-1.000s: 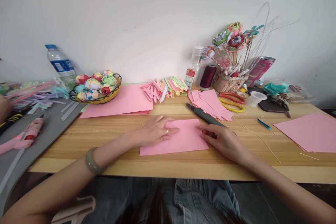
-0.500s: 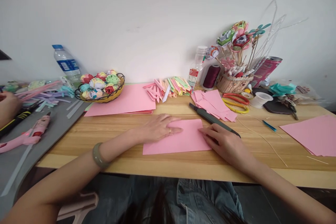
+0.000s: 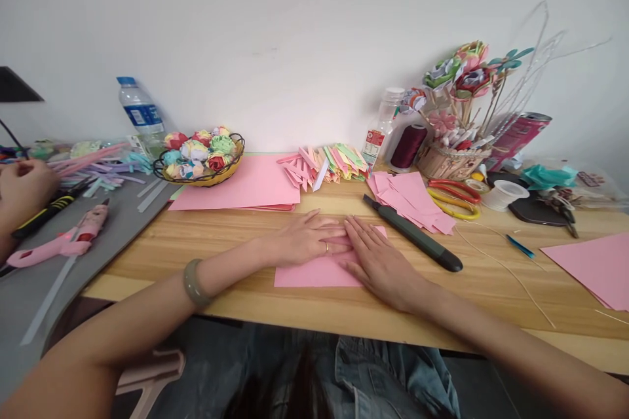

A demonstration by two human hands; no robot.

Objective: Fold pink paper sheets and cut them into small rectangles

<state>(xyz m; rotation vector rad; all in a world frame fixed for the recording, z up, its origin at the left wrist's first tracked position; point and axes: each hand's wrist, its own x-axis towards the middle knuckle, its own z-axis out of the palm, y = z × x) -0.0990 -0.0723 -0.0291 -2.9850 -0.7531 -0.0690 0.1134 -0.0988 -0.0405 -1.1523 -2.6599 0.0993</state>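
Observation:
A sheet of pink paper lies on the wooden table in front of me, partly covered by both hands. My left hand rests on its upper left part, fingers stretched out, a ring on one finger. Flat over the right part lies my right hand, its fingers extended close to the left fingertips. Neither hand grips anything. A dark green pen-like cutter lies just right of my right hand, beside a pile of cut pink paper pieces.
Behind are a basket of paper flowers, pink sheets and folded paper strips. To the right are scissors, a thread spool and a flower pot. At left are a pink glue gun and another person's hand.
My right hand has moved left from the paper's right edge and flattened onto the sheet beside my left hand. The left hand stays on the paper. The whole view has shifted slightly.

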